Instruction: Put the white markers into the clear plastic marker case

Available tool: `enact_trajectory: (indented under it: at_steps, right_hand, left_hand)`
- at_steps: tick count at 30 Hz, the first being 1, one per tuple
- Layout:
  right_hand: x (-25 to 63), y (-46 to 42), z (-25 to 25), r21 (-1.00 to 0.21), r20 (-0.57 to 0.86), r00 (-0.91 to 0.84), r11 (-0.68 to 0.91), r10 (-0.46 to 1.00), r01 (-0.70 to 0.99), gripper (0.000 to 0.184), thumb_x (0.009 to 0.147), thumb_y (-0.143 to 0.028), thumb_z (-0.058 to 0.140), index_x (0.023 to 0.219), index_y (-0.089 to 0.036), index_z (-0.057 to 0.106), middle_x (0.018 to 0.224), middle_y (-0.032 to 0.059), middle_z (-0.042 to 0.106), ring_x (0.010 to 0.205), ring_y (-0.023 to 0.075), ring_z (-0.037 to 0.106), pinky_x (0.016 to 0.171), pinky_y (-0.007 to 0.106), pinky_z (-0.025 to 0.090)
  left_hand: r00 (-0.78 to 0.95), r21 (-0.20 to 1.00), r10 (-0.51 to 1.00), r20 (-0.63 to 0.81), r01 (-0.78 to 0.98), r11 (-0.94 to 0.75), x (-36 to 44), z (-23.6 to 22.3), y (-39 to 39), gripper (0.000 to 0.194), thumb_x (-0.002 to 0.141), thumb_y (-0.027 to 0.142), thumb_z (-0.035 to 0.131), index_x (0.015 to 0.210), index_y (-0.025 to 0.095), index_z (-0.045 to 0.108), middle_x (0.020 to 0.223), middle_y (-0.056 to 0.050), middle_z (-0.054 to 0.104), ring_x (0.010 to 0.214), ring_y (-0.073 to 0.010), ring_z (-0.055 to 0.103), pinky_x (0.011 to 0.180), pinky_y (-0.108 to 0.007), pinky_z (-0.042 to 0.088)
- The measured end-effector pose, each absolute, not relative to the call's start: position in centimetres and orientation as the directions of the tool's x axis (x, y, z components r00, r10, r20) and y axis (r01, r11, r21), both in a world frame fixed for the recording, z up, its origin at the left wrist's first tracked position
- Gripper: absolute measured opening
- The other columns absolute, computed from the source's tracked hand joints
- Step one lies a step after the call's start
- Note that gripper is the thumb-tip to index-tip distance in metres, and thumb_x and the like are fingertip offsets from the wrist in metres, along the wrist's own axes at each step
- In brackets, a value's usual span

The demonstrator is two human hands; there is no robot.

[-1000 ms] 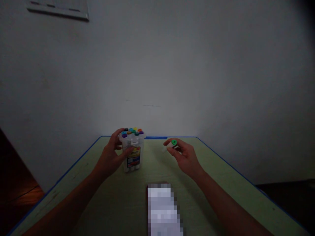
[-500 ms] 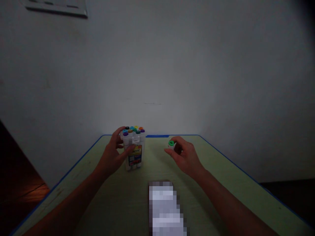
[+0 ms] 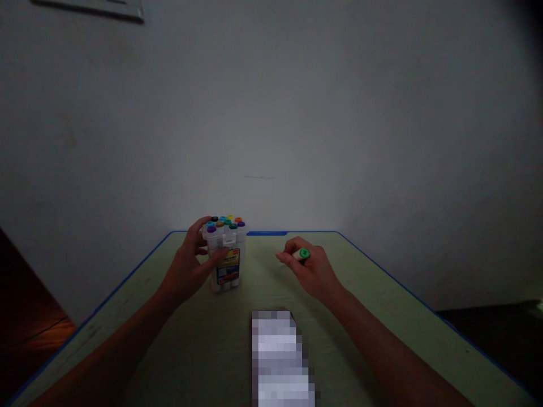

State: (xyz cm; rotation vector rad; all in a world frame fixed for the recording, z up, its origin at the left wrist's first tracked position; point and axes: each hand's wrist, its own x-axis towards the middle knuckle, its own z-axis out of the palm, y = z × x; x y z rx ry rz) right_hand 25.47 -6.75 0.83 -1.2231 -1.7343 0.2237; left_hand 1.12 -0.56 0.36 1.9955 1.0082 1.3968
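A clear plastic case of markers [image 3: 228, 265] stands upright on the table, packed with several white pens whose coloured ends show at the top. My left hand [image 3: 190, 257] is wrapped round its left side, thumb across the front by the label. To the right, my right hand [image 3: 311, 268] is closed on a white marker [image 3: 301, 255] with a green end. That marker lies tilted in the fingers, its green end towards me and to the right. Its other end is mostly hidden by the fingertips.
The light green table [image 3: 263, 288] has a blue edge and meets a grey wall [image 3: 271, 124] at the back. A phone-like object [image 3: 280, 362] with a blurred-out screen lies at the near middle. A framed panel [image 3: 93, 7] hangs at the upper left.
The green-ended marker has turned in my right hand, from upright to tilted, with its green end swung to the right. My left hand still holds the case.
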Motion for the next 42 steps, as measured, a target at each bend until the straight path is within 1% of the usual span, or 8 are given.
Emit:
enact_trajectory:
  at_steps: [4, 6, 11, 16, 22, 29, 36, 42]
  right_hand:
    - [25.3, -6.7, 0.7, -0.610, 0.576, -0.073, 0.487, 0.814, 0.625, 0.008, 0.080, -0.025, 0.049, 0.077, -0.019, 0.053, 0.054, -0.0043, 0.046, 0.047, 0.0097, 0.041, 0.048, 0.022, 0.029]
    - [25.3, -6.6, 0.7, -0.583, 0.599, -0.098, 0.517, 0.795, 0.626, 0.010, 0.080, -0.023, 0.047, 0.076, -0.018, 0.054, 0.060, -0.0012, 0.051, 0.053, 0.0108, 0.046, 0.051, 0.023, 0.032]
    - [25.3, -6.6, 0.8, -0.526, 0.629, -0.122, 0.536, 0.768, 0.660, 0.021, 0.083, -0.030, 0.049, 0.069, -0.017, 0.056, 0.063, 0.0013, 0.053, 0.057, 0.0118, 0.046, 0.055, 0.024, 0.034]
    - [25.4, -6.7, 0.8, -0.498, 0.633, -0.130, 0.530, 0.763, 0.686, 0.022, 0.084, -0.031, 0.050, 0.070, -0.017, 0.059, 0.066, 0.0026, 0.059, 0.059, 0.0123, 0.049, 0.057, 0.025, 0.035]
    - [25.6, -6.4, 0.5, -0.567, 0.602, -0.074, 0.491, 0.795, 0.661, 0.015, 0.081, -0.028, 0.051, 0.075, -0.017, 0.060, 0.065, 0.0018, 0.059, 0.057, 0.0120, 0.050, 0.053, 0.023, 0.036]
    - [25.6, -6.0, -0.3, -0.673, 0.550, -0.018, 0.456, 0.835, 0.582, 0.013, 0.079, -0.025, 0.051, 0.075, -0.017, 0.060, 0.063, 0.0003, 0.056, 0.054, 0.0108, 0.049, 0.050, 0.021, 0.037]
    - [25.3, -5.9, -0.6, -0.648, 0.558, -0.007, 0.441, 0.830, 0.621, 0.011, 0.077, -0.020, 0.051, 0.080, -0.016, 0.060, 0.073, 0.0031, 0.062, 0.061, 0.0124, 0.053, 0.055, 0.022, 0.040]
    - [25.1, -5.4, -1.2, -0.579, 0.606, -0.080, 0.509, 0.791, 0.637, 0.014, 0.075, -0.011, 0.051, 0.083, -0.018, 0.060, 0.084, 0.0061, 0.064, 0.077, 0.0165, 0.059, 0.069, 0.027, 0.045]
  left_hand:
    - [0.193, 0.751, 0.802, 0.566, 0.281, -0.597, 1.2, 0.4, -0.7, 0.071, 0.073, 0.042, 0.065, 0.133, 0.023, 0.031, 0.116, -0.012, 0.058, 0.093, -0.0245, 0.064, 0.080, -0.047, 0.053]
    - [0.193, 0.752, 0.802, 0.565, 0.279, -0.597, 1.3, 0.5, -0.7, 0.072, 0.073, 0.042, 0.066, 0.133, 0.024, 0.031, 0.116, -0.012, 0.058, 0.092, -0.0240, 0.064, 0.080, -0.046, 0.053]
    - [0.190, 0.752, 0.806, 0.561, 0.290, -0.592, 1.2, 0.5, -0.7, 0.073, 0.073, 0.042, 0.066, 0.134, 0.023, 0.031, 0.111, -0.011, 0.060, 0.088, -0.0230, 0.064, 0.078, -0.046, 0.053]
    - [0.193, 0.755, 0.809, 0.554, 0.293, -0.587, 1.2, 0.6, -0.7, 0.074, 0.072, 0.043, 0.066, 0.134, 0.022, 0.031, 0.111, -0.012, 0.060, 0.088, -0.0234, 0.064, 0.077, -0.044, 0.054]
    - [0.189, 0.747, 0.804, 0.563, 0.301, -0.593, 1.1, 0.5, -0.7, 0.076, 0.072, 0.042, 0.066, 0.135, 0.022, 0.028, 0.110, -0.012, 0.061, 0.090, -0.0238, 0.064, 0.078, -0.044, 0.053]
    - [0.177, 0.774, 0.826, 0.535, 0.290, -0.563, 1.0, 0.3, -0.7, 0.084, 0.072, 0.044, 0.065, 0.139, 0.020, 0.020, 0.113, -0.014, 0.059, 0.094, -0.0257, 0.063, 0.081, -0.046, 0.051]
    - [0.201, 0.818, 0.875, 0.441, 0.312, -0.484, 0.9, -0.2, -0.9, 0.098, 0.073, 0.045, 0.065, 0.143, 0.018, 0.002, 0.106, -0.012, 0.062, 0.095, -0.0259, 0.064, 0.088, -0.049, 0.049]
    - [0.228, 0.831, 0.882, 0.413, 0.302, -0.467, 0.5, -1.1, -0.4, 0.100, 0.074, 0.045, 0.064, 0.144, 0.019, -0.003, 0.117, -0.014, 0.058, 0.104, -0.0259, 0.062, 0.093, -0.048, 0.047]
